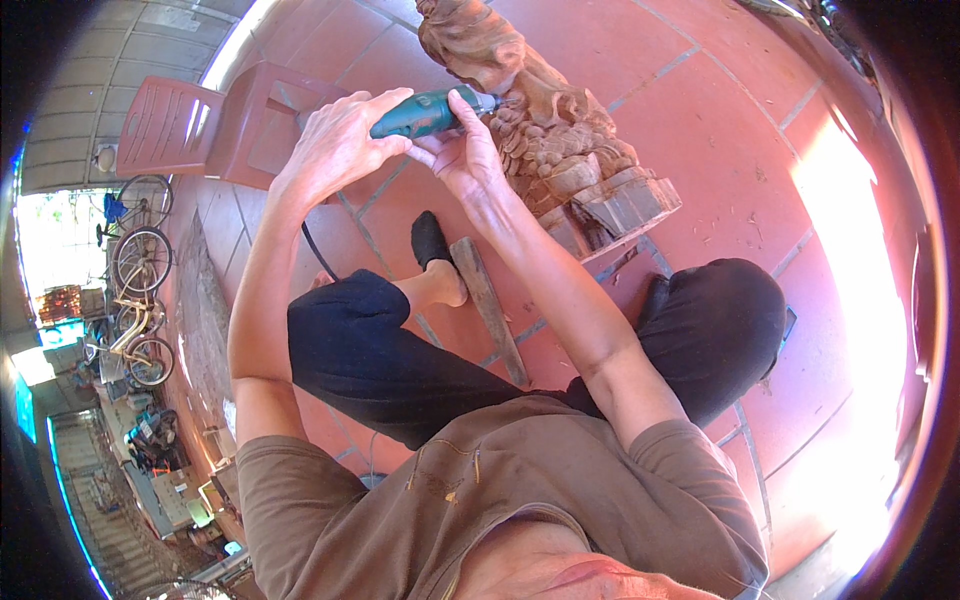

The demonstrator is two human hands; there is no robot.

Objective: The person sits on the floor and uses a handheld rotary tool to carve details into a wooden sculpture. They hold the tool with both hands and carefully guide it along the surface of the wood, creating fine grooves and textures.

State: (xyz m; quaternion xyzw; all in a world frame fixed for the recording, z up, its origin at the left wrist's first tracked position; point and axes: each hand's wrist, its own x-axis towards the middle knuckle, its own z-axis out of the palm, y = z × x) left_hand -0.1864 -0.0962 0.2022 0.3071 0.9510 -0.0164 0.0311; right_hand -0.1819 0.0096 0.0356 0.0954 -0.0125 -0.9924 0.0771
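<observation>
A green rotary tool [428,114] is held between my two hands, its grey nose pointing right at a carved wooden sculpture [572,140]. My left hand [345,140] is closed around the rear of the tool's body. Near its front, my right hand [466,152] grips with the thumb on top and the fingers partly hidden below. The tip meets or nearly meets the carving's middle; contact cannot be made out. Rounded, clustered shapes cover the brown sculpture, which lies tilted across the floor with its blocky base toward me.
A wooden strip [488,312] lies between my legs, beside my dark-socked foot [430,240]. Beyond my left hand is a reddish plastic chair [245,130]. Bicycles [143,262] and a cluttered bench [160,490] line the left. Wood chips dot the red tiled floor [740,190].
</observation>
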